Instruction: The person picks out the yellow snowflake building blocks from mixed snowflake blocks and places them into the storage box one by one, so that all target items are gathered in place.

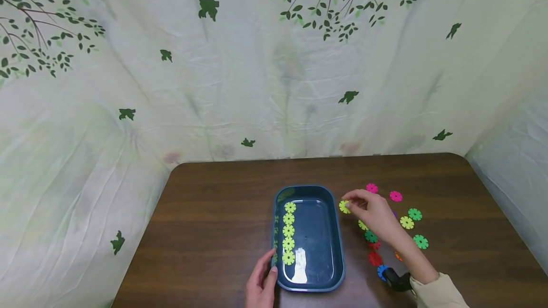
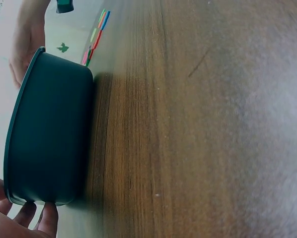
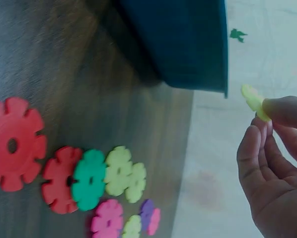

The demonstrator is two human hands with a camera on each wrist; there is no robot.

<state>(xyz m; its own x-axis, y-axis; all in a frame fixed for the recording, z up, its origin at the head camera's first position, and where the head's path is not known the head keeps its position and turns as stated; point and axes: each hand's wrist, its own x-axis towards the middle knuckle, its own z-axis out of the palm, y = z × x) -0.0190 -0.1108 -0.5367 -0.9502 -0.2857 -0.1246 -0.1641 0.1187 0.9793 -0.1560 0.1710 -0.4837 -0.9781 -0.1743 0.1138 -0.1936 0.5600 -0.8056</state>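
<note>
A blue rectangular tray [image 1: 318, 284] lies on the table. Inside it, several yellow flower-shaped discs [image 1: 288, 230] form a straight column along the left wall. My left hand [image 1: 261, 282] grips the tray's left side near the front corner; the left wrist view shows its fingers [image 2: 49, 218] at the tray's outer wall. Just beyond the tray's right rim, my right hand [image 1: 371, 210] pinches one yellow flower-shaped disc [image 1: 344, 206] between thumb and fingertips. In the right wrist view, this disc [image 3: 253, 100] is held up off the table, tilted, near the tray's rim.
Loose flower-shaped discs lie right of the tray, among them a pink disc [image 1: 396, 196], a green disc [image 1: 421, 241], a red disc [image 1: 375, 258] and a blue disc [image 1: 381, 272]. My right forearm passes over some. A leaf-printed cloth [image 1: 257, 84] hangs behind the brown table [image 1: 205, 232].
</note>
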